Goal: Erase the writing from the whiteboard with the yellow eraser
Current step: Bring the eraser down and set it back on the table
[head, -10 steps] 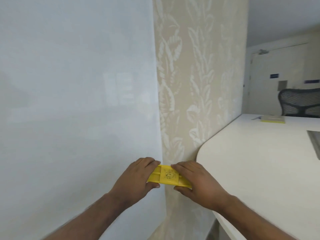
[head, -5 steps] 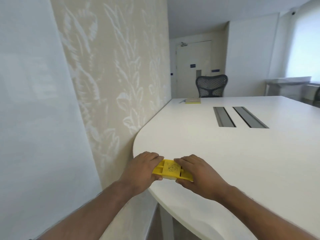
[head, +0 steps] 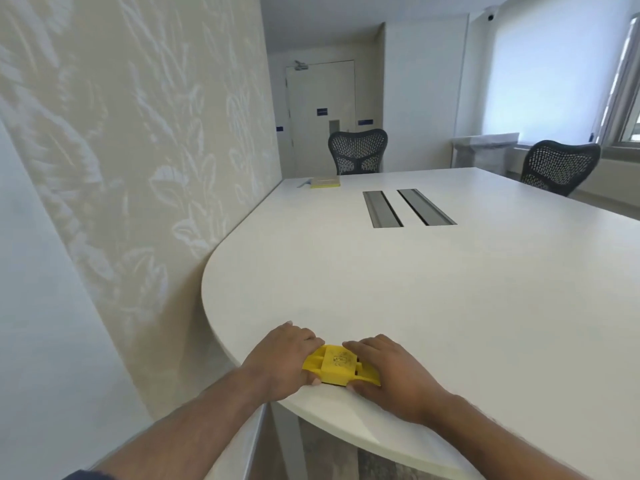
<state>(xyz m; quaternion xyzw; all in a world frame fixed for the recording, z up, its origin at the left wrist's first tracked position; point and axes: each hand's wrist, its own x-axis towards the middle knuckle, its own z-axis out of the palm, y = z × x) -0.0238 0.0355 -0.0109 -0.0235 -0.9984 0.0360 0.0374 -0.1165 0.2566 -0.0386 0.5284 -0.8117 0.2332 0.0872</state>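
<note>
The yellow eraser point(head: 341, 369) is now held low over the near edge of the white tabletop point(head: 433, 289), apparently resting on it or just above; contact cannot be confirmed. A second earlier it was held in front of the whiteboard's right edge, and the view has since been swung to the right, so that only a pale strip of the whiteboard point(head: 31, 306) is left at the far left, with no writing visible on it. The eraser is pinched at both ends: the left hand point(head: 282, 362) is closed on its left end and the right hand point(head: 391, 372) on its right end, thumbs underneath. This is judged to be the setting-down step, with the wiping apparently finished; release of both grips is what seems to remain.
</note>
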